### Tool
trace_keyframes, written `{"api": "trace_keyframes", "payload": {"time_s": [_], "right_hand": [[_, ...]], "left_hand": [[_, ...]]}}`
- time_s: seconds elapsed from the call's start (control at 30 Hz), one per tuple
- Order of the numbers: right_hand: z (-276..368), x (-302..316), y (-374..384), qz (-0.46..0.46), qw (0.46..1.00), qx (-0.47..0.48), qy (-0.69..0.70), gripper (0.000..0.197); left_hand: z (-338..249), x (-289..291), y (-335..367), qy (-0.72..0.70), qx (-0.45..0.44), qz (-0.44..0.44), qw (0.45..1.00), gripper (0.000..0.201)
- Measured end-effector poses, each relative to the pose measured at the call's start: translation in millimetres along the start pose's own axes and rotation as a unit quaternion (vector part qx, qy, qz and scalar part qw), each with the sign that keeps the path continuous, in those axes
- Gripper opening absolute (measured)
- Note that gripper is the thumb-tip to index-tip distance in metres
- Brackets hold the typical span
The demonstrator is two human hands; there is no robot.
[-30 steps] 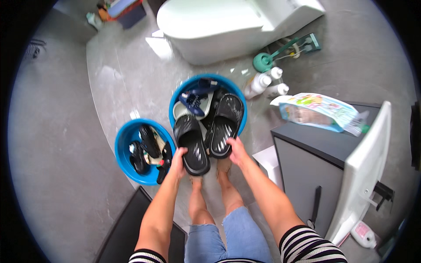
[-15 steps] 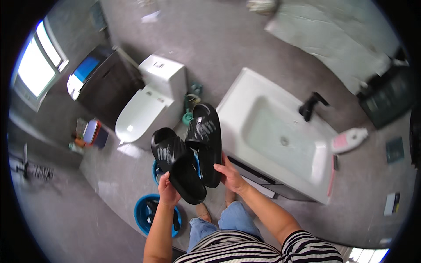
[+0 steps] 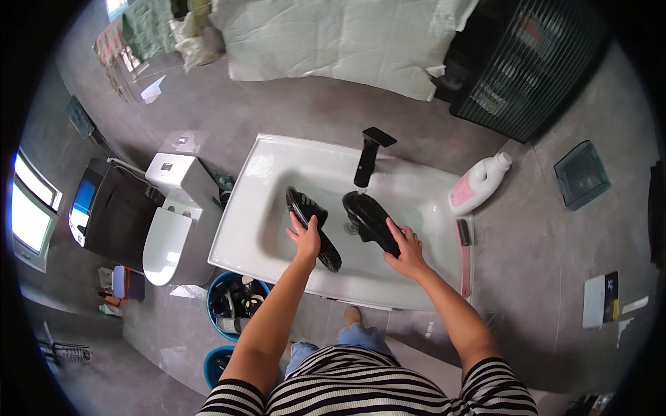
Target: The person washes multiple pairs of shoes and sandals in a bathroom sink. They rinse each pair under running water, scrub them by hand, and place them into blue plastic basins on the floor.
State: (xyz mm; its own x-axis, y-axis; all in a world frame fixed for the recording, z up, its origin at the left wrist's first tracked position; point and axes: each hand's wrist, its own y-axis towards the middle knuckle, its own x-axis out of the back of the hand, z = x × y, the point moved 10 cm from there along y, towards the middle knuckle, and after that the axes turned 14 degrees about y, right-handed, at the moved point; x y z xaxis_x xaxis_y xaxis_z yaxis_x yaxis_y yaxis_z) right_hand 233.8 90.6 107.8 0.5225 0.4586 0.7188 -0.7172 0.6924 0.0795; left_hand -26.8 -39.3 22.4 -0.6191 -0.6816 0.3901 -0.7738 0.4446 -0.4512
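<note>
Two hands (image 3: 306,241) (image 3: 411,255); two held slippers (image 3: 305,208) (image 3: 371,218); one sink (image 3: 243,208); one faucet (image 3: 366,166); one brush (image 3: 465,265); two tubs (image 3: 211,297) (image 3: 209,369)

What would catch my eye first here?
Probably the two black slippers, one in the left hand and one in the right hand, over the white sink. Next, the black faucet at the sink's back edge and the white bottle at its far right corner. At lower left, a blue tub of footwear sits on the floor.

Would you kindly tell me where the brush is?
In the head view, the brush lies on the right rim of the sink, below the white bottle.
</note>
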Motion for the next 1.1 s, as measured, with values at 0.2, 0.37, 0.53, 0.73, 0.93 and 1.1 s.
{"api": "trace_keyframes", "payload": {"time_s": [0.2, 0.37, 0.53, 0.73, 0.93, 1.1], "right_hand": [[-53, -16, 15, 0.120, 0.983, 0.063, -0.126, 0.088], [-47, -46, 42, 0.183, 0.970, 0.079, -0.136, 0.086], [-62, -61, 57, 0.191, 0.966, 0.097, -0.147, 0.080], [-74, -76, 60, 0.223, 0.960, 0.079, -0.150, 0.076], [-65, -70, 63, 0.223, 0.964, 0.059, -0.132, 0.073], [-49, -25, 92, 0.056, 0.996, 0.012, 0.063, 0.058]], "left_hand": [[-40, -53, -15, 0.465, -0.171, -0.104, 0.863, 0.093], [-54, -82, -11, 0.564, -0.352, -0.045, 0.745, 0.081], [-38, -88, 11, 0.577, -0.294, -0.035, 0.761, 0.080], [-25, -96, 18, 0.593, -0.290, -0.020, 0.751, 0.082], [-34, -94, 20, 0.606, -0.260, 0.021, 0.752, 0.082], [-44, -88, 27, 0.582, -0.274, 0.032, 0.765, 0.082]]}}
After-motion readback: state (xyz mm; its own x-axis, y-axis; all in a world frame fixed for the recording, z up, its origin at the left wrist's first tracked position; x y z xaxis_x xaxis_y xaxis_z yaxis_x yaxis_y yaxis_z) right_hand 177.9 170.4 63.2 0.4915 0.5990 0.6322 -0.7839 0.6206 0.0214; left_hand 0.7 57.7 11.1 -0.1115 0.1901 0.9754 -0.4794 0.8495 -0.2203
